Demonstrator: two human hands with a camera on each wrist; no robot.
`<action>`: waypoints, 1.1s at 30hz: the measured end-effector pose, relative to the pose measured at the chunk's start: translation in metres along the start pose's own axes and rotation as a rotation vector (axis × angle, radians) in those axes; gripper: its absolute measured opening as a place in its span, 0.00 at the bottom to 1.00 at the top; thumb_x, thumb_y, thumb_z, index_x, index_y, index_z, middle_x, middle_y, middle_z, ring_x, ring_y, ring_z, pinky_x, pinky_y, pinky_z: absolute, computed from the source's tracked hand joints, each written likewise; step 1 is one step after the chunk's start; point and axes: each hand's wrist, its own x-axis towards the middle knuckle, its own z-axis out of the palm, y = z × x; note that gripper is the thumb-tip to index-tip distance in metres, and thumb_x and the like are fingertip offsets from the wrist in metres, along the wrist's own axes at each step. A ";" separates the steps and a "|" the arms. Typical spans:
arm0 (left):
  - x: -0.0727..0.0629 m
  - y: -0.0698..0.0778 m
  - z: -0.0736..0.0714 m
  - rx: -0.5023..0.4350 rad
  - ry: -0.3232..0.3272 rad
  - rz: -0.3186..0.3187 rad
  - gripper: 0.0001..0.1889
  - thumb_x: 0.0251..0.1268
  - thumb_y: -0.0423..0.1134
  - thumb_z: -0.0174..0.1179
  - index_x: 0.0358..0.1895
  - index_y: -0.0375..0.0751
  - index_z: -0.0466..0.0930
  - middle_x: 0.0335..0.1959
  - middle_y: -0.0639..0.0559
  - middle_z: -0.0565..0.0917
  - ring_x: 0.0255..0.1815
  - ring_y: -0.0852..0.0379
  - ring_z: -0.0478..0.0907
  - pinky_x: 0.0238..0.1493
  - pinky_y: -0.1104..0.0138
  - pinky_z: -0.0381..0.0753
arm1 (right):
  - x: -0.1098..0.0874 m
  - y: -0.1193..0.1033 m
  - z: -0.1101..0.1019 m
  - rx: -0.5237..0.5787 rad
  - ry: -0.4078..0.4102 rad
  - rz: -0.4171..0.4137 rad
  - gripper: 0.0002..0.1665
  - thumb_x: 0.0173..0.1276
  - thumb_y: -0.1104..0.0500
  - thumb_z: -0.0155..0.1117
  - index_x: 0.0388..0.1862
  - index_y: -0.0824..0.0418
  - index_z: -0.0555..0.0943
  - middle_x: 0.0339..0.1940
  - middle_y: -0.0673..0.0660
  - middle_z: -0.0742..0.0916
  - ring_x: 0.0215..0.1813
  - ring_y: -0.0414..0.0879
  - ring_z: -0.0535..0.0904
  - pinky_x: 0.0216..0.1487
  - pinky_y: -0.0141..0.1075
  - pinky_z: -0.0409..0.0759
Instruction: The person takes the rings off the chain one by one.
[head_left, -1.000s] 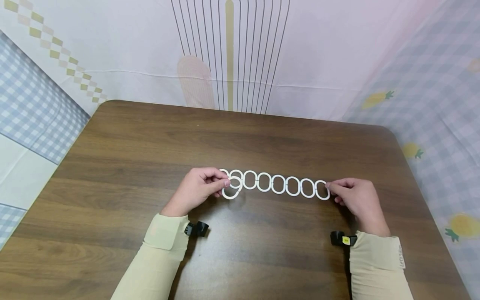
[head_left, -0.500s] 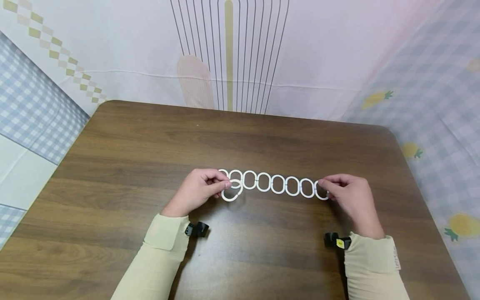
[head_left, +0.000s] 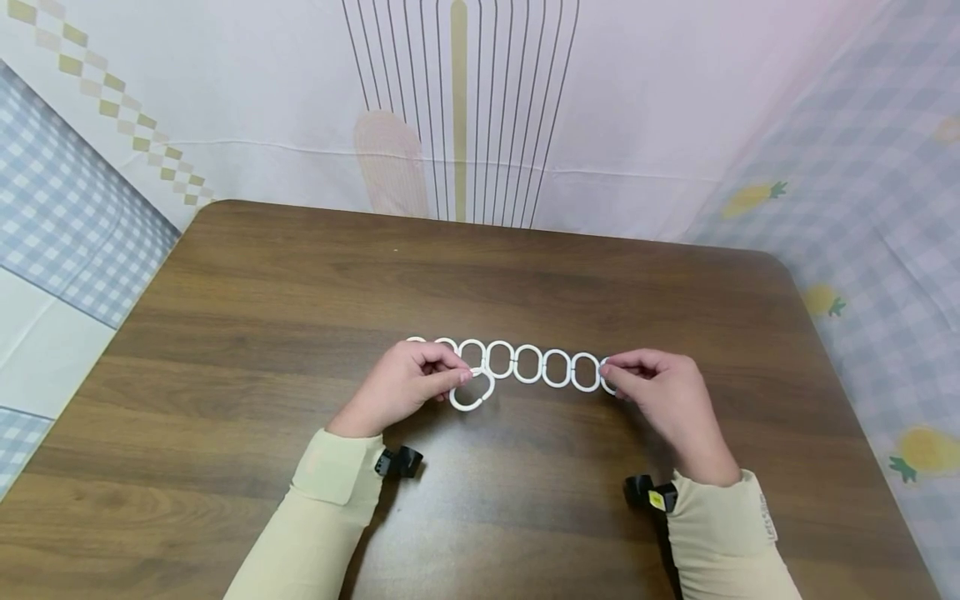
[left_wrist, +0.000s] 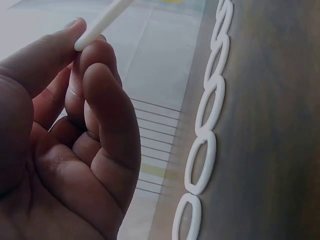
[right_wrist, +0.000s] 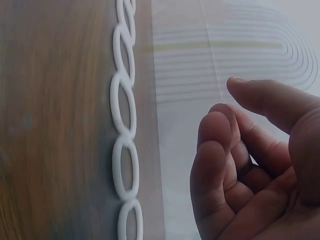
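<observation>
My left hand (head_left: 405,385) pinches a white plastic curtain ring (head_left: 468,408) between thumb and fingers, and the gap in its loop shows. That ring is lifted above the table, as the left wrist view shows. Below it, a row of matching oval rings (head_left: 557,351) lies end to side across the tabletop, each touching its neighbour. The leftmost ones are partly hidden by the left hand. Over the right end of the row hovers my right hand (head_left: 666,400); in the right wrist view its thumb and fingers are apart, with nothing between them.
A brown wood-grain table (head_left: 300,275) carries the row. Behind it hangs a pale printed cloth (head_left: 262,100), with blue checked cloth (head_left: 847,167) at the right side. Black wrist cameras (head_left: 651,493) sit on both sleeves.
My right hand has moved left along the row, away from the end ring. The left hand has moved slightly right and toward me, carrying the held curtain ring.
</observation>
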 end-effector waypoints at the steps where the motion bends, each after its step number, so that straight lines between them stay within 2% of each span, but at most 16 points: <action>1: 0.000 0.001 0.000 0.003 -0.006 0.008 0.05 0.64 0.36 0.69 0.36 0.37 0.88 0.24 0.55 0.81 0.23 0.55 0.76 0.28 0.70 0.75 | -0.001 -0.002 0.002 0.003 -0.003 -0.004 0.15 0.65 0.51 0.73 0.43 0.61 0.89 0.33 0.56 0.90 0.30 0.41 0.83 0.33 0.31 0.79; 6: -0.001 0.005 0.001 0.016 -0.024 0.021 0.04 0.64 0.36 0.69 0.35 0.37 0.88 0.22 0.56 0.80 0.23 0.58 0.75 0.28 0.70 0.73 | -0.004 -0.008 0.008 0.034 -0.026 -0.010 0.13 0.65 0.54 0.74 0.43 0.61 0.89 0.33 0.58 0.90 0.30 0.40 0.83 0.32 0.31 0.80; 13: -0.004 0.013 0.003 -0.002 -0.053 -0.027 0.06 0.65 0.38 0.69 0.36 0.39 0.88 0.22 0.56 0.80 0.23 0.58 0.75 0.26 0.71 0.73 | -0.010 -0.019 0.017 0.103 -0.069 -0.021 0.12 0.64 0.55 0.75 0.41 0.61 0.90 0.33 0.55 0.90 0.30 0.42 0.83 0.33 0.31 0.80; 17: -0.006 0.017 0.005 -0.011 -0.061 -0.028 0.05 0.65 0.38 0.69 0.36 0.39 0.88 0.23 0.54 0.81 0.24 0.55 0.76 0.26 0.70 0.73 | -0.015 -0.025 0.021 0.084 -0.073 -0.073 0.09 0.63 0.56 0.76 0.39 0.59 0.90 0.29 0.53 0.88 0.29 0.41 0.81 0.32 0.31 0.79; 22: -0.007 0.020 0.010 -0.001 -0.094 -0.003 0.04 0.65 0.38 0.69 0.36 0.41 0.88 0.27 0.46 0.84 0.25 0.58 0.76 0.28 0.70 0.74 | -0.021 -0.032 0.029 0.063 -0.076 -0.141 0.05 0.62 0.57 0.76 0.36 0.57 0.91 0.30 0.50 0.88 0.31 0.40 0.79 0.32 0.30 0.77; 27: -0.007 0.024 0.016 0.034 -0.138 0.002 0.02 0.65 0.39 0.69 0.35 0.46 0.88 0.28 0.49 0.85 0.27 0.61 0.76 0.31 0.70 0.75 | -0.027 -0.039 0.037 0.067 -0.105 -0.173 0.05 0.61 0.59 0.76 0.36 0.57 0.91 0.30 0.49 0.88 0.30 0.39 0.77 0.31 0.31 0.76; 33: -0.006 0.026 0.024 0.056 -0.189 0.014 0.03 0.65 0.40 0.69 0.34 0.47 0.88 0.26 0.52 0.85 0.26 0.63 0.76 0.31 0.70 0.76 | -0.032 -0.043 0.047 0.109 -0.168 -0.207 0.06 0.61 0.61 0.75 0.38 0.61 0.90 0.29 0.48 0.88 0.29 0.38 0.77 0.31 0.31 0.76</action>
